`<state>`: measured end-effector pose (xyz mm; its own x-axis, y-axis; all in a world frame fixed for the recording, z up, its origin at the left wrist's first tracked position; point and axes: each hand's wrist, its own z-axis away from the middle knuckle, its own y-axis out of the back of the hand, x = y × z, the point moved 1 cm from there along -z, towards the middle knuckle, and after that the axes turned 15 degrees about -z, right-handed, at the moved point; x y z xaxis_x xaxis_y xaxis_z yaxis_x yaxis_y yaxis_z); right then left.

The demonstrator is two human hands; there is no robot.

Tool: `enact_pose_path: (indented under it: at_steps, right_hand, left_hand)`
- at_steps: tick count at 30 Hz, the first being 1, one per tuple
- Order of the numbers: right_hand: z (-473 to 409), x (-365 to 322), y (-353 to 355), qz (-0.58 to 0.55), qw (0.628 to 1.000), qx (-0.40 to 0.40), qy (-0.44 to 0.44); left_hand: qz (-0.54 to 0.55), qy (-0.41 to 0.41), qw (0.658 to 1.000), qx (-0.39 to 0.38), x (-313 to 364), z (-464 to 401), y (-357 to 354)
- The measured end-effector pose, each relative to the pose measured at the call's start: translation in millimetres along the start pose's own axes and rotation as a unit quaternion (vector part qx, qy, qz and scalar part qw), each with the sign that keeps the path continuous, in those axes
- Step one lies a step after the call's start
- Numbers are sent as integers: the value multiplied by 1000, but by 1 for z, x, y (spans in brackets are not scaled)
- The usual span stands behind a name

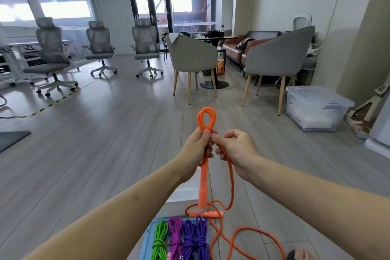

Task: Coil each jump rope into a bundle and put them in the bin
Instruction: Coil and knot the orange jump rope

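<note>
Grey plank floor (105,164) carries everything. Right below the grips, orange rope (249,236) trails in loose loops on the floor, one handle (205,214) lying flat. Just left of those loops sits a blue bin (145,245). Far right of the grips, a clear lidded box (316,110) stands beside chairs (194,57).

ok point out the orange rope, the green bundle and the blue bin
orange rope (206,116), head view, on the loop above the hands
green bundle (159,240), head view, on its wrapped middle
blue bin (145,245), head view, on its left rim
</note>
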<state>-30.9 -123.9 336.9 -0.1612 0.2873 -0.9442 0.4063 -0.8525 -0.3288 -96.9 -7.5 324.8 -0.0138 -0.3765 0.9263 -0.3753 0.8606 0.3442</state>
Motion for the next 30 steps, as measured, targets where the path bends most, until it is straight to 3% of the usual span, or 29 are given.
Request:
enact_pose_path:
  at_steps: [4, 8, 13, 17, 20, 22, 27, 30]
  right_hand:
    - [8, 5, -7, -4, 997, -60, -42]
    - [19, 0, -15, 94, 977, -189, -14]
    - [25, 1, -7, 284, 905, -311, 49]
    - [23, -3, 12, 364, 855, -367, 36]
    - [13, -9, 29, 395, 839, -374, 31]
    - [4, -10, 41, 414, 841, -347, 45]
    - [-13, -14, 56, 384, 877, -256, 135]
    - [-14, -19, 50, 396, 856, -247, 221]
  left_hand:
    - [-13, 34, 999, 27, -1, -7, 4]
    - [148, 83, 980, 104, 1, -20, 15]
    - [308, 61, 942, 118, 11, -28, 32]
    - [394, 65, 907, 135, 14, -36, 50]
    - [436, 69, 888, 129, 14, -41, 66]
    - [430, 68, 893, 118, 13, -40, 73]
    - [297, 70, 951, 51, 10, -25, 66]
    - [200, 74, 977, 6, 11, -14, 55]
